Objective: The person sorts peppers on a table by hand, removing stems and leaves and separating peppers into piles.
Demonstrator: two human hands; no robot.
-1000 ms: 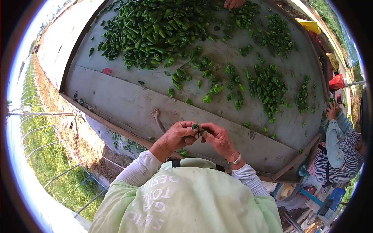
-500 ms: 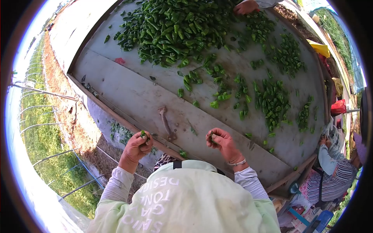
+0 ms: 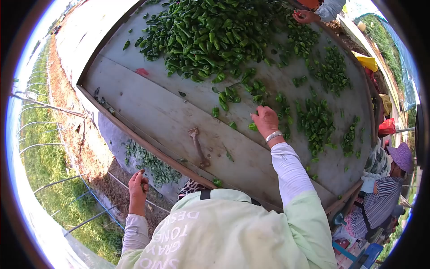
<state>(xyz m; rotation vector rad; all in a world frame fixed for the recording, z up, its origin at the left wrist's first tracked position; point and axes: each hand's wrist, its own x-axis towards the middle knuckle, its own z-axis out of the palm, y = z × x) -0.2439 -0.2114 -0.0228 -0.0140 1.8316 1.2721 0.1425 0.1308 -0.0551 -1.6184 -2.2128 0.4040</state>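
My left hand (image 3: pixel 138 187) is raised beyond the table's near edge at the left, its fingers curled together; anything in it is too small to name. My right hand (image 3: pixel 266 122), with a silver band at the wrist, reaches over the grey table (image 3: pixel 148 105). Its fingers are bent and drawn together beside a few small green peppers (image 3: pixel 229 95), and what they grip is hidden. A large heap of green peppers (image 3: pixel 201 40) covers the far part of the table. Smaller piles of peppers (image 3: pixel 316 121) lie to the right of my right hand.
A rusty metal handle (image 3: pixel 199 147) lies on the table. A co-worker's hand (image 3: pixel 306 17) is over the peppers at the top right. Another person in a purple hat (image 3: pixel 401 157) is at the right edge. Green scraps (image 3: pixel 156 166) lie below the table's wooden rim (image 3: pixel 148 142).
My hands have moved apart: the left went down and left past the table's edge, the right moved forward to the peppers. The co-worker's hand at the top has shifted right.
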